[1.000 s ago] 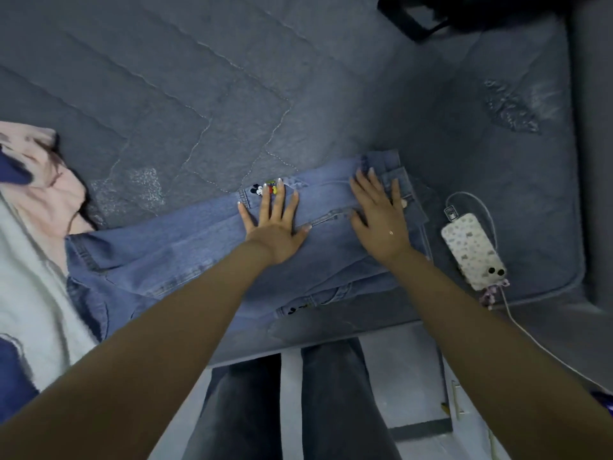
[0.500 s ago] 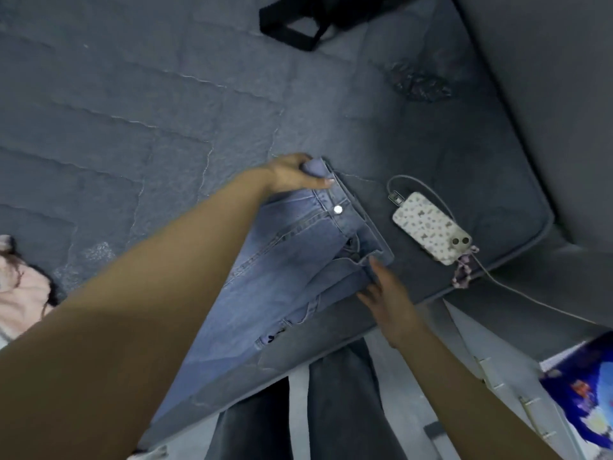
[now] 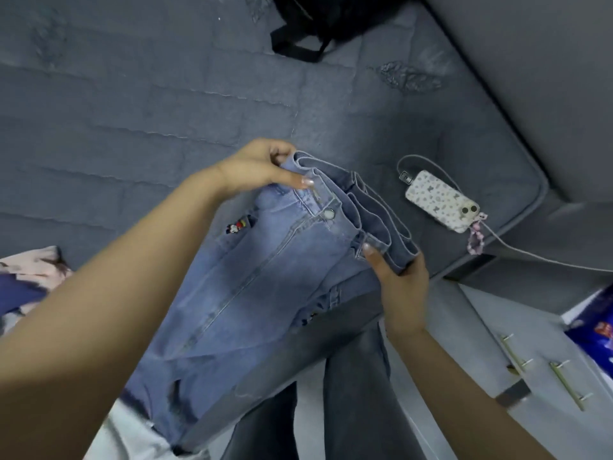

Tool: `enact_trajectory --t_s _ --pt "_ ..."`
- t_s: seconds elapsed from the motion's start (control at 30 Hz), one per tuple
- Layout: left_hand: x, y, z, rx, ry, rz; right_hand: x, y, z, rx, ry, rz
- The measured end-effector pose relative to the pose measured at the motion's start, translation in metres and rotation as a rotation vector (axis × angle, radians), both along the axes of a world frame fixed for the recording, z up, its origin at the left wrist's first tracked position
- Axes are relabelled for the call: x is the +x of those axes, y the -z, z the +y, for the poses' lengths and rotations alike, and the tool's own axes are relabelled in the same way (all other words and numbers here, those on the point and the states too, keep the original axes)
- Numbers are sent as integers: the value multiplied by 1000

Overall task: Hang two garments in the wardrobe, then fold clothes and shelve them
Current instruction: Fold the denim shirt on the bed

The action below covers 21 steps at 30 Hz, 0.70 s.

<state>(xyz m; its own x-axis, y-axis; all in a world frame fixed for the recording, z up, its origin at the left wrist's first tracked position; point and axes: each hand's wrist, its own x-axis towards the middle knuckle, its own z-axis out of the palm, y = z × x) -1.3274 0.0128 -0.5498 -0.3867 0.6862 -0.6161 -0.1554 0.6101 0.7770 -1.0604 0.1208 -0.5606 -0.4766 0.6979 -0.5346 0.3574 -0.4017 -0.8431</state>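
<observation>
Grey quilted mattress (image 3: 166, 104) carries the lot. Black bag w/ strap (image 3: 318, 24) lies at far edge. White patterned phone (image 3: 441, 205), camera side up, sits nr right corner, grey cable (image 3: 428, 161) plugged in, pink bead charm (image 3: 475, 239) trailing over edge. Pink/white/navy crumpled garments (image 3: 30, 277) at left.

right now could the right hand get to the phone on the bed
Probably yes, once freed: the right hand grips the jeans at the waistband, with the left hand on the other end. The phone lies just beyond on the bed, nothing between.
</observation>
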Motion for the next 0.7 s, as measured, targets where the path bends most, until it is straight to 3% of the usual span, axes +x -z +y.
enact_trajectory --t_s 0.23,0.43,0.57,0.7 --pt "38 -72 -171 146 -17 54 36 -75 -147 317 -311 89" --pt "80 -54 -330 129 -140 126 66 -43 -273 667 -784 107" --pt "108 2 -396 21 31 502 81 11 -330 987 -1135 24" --pt "135 54 -426 -89 210 838 87 60 -357 1057 -1488 -201"
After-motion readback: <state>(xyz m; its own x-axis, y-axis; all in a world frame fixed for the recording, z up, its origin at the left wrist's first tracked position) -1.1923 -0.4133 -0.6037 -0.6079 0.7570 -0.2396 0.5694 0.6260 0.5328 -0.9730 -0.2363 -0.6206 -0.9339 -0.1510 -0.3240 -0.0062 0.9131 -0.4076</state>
